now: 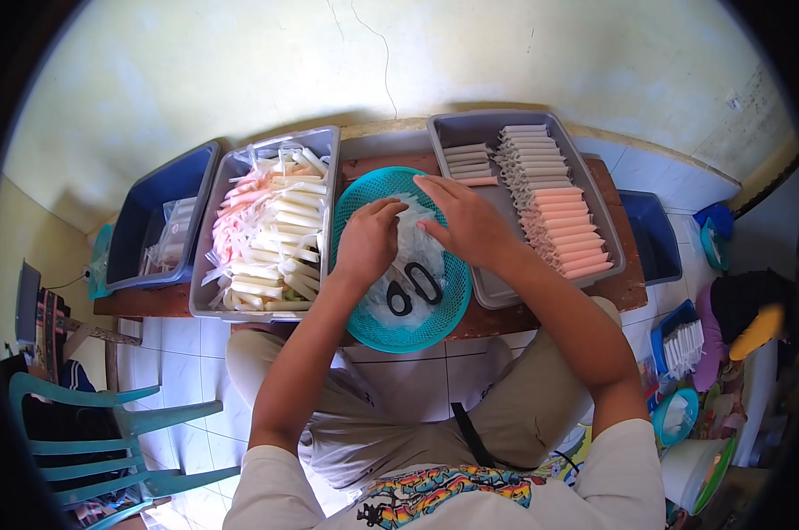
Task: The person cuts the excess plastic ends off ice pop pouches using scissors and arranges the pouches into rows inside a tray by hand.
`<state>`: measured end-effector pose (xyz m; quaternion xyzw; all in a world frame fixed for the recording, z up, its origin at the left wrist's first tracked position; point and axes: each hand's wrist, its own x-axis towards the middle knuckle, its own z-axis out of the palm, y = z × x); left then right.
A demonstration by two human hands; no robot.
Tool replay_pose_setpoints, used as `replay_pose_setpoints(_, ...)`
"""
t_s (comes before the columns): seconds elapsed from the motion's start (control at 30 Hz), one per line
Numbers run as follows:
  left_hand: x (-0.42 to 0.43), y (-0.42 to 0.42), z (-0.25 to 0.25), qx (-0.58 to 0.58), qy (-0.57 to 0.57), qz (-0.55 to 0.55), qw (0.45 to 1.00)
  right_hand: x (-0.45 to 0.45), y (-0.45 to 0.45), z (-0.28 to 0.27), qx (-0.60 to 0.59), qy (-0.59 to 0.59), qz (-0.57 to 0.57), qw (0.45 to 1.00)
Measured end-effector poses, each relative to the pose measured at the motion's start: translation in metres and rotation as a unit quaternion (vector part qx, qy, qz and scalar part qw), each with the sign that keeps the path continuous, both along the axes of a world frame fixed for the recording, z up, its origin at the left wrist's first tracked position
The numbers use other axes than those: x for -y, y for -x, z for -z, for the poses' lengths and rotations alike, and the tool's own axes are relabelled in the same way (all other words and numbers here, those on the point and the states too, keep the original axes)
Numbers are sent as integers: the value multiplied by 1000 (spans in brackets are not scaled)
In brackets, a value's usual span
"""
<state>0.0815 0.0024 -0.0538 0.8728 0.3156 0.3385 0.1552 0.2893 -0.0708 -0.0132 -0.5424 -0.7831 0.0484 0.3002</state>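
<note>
Both my hands are over a turquoise mesh basket [351, 311] on a wooden bench. My left hand [370, 240] is curled above its left half, fingers bent inward. Anything in those fingers is hidden. Across from it, my right hand [474, 225] is open above the upper right rim, fingers stretched out and thumb apart. Clear plastic scraps [414, 231] fill the basket's bottom. Black-handled scissors [414, 288] lie on them, handles toward me. Right of the basket, a grey tray [497, 287] holds rows of sealed pink tubes [569, 223] and greyish tubes [467, 159].
Left of the basket, another grey tray [203, 299] holds heaped white and pink tubes [280, 230]. A dark blue bin [152, 208] with packets stands farther left. On the floor are a green plastic chair [130, 442] and, at right, a blue tub [648, 234]. A wall rises behind the bench.
</note>
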Motion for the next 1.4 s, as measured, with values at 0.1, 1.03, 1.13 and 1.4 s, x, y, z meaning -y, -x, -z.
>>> replay_pose_setpoints(0.1, 0, -19, -3, 28, -22, -9, 999, -10, -9, -3, -19, -33, 15, 999)
replay_pose_setpoints(1.03, -74, -203, 8, -407, -83, -18, 909, -72, -133, 76, 173, 175, 216, 945)
replay_pose_setpoints(1.13, -76, -204, 11, -436, -95, -9, 895, -72, -129, 87, 123, 178, 228, 949)
replay_pose_setpoints(1.4, -75, -203, 9, -445, -84, -10, 891, -71, -131, 95, 149, 194, 204, 948)
